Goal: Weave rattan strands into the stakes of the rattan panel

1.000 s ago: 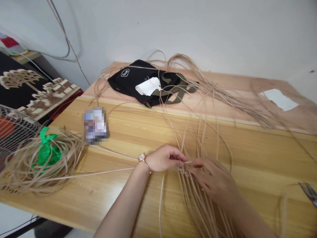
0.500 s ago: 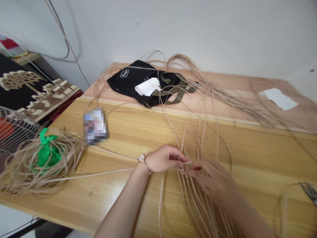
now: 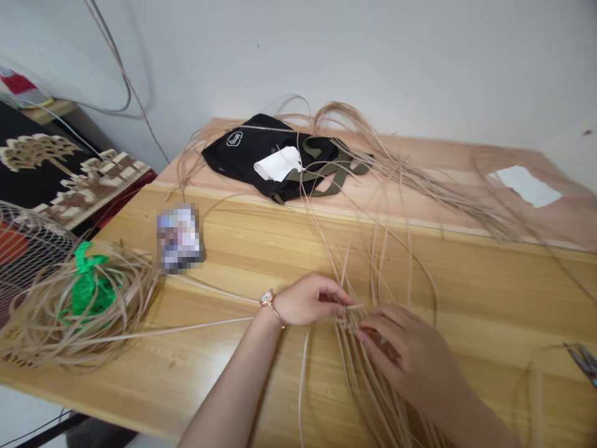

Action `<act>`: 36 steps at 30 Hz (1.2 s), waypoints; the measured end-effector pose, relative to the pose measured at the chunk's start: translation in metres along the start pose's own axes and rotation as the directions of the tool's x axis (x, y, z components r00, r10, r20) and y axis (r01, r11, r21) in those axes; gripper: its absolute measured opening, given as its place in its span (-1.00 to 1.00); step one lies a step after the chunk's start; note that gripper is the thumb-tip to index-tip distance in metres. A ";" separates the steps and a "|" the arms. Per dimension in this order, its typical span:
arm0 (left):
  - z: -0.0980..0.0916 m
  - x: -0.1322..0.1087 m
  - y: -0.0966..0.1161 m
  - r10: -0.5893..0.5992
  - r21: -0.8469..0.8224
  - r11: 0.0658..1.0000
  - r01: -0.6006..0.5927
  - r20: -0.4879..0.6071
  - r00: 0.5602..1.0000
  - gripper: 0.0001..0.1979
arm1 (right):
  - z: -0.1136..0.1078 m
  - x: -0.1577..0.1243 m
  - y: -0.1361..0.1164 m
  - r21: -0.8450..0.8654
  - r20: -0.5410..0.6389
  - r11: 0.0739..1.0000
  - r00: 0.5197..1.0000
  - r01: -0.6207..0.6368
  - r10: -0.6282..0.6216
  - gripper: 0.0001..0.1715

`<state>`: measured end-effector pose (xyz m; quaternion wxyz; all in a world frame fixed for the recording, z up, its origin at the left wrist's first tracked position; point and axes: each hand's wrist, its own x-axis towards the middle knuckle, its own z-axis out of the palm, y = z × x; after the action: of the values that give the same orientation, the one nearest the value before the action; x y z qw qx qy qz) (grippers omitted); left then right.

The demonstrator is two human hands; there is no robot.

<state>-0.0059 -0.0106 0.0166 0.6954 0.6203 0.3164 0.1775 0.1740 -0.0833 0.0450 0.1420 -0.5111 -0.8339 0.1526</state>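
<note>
On the grained table [image 3: 163,373], the left hand [image 3: 312,302] pinches slender strips [image 3: 355,307].

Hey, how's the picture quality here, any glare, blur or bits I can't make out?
Head view: pale glare on the wooden table beside the left forearm; right hand slightly soft; weave between the hands too fine to read; pixelated item unreadable; metal tool blurred at the right edge.

Passable well right of the grip, over tabletop [image 3: 494,311].
Blocked beyond and nearside by strands [image 3: 367,370], far left by coil [image 3: 133,289].
</note>
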 end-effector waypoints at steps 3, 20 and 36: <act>0.000 0.000 -0.001 -0.003 0.002 1.000 0.003 -0.003 1.000 -0.80 | 0.001 0.000 0.002 0.001 -0.009 1.000 1.000 -0.006 0.006 -0.80; -0.002 0.001 -0.003 0.008 0.071 0.997 -0.010 0.026 1.000 -0.78 | 0.003 0.005 0.009 -0.188 -0.027 0.944 0.959 0.271 -0.280 -0.68; -0.001 0.002 -0.006 -0.002 0.030 1.000 0.002 0.009 1.000 -0.79 | 0.004 0.009 0.010 -0.004 -0.026 0.967 0.967 0.253 -0.253 -0.75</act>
<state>-0.0063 -0.0100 0.0101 0.6876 0.6311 0.3166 0.1693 0.1767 -0.0712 0.0378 0.1713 -0.4026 -0.8903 0.1262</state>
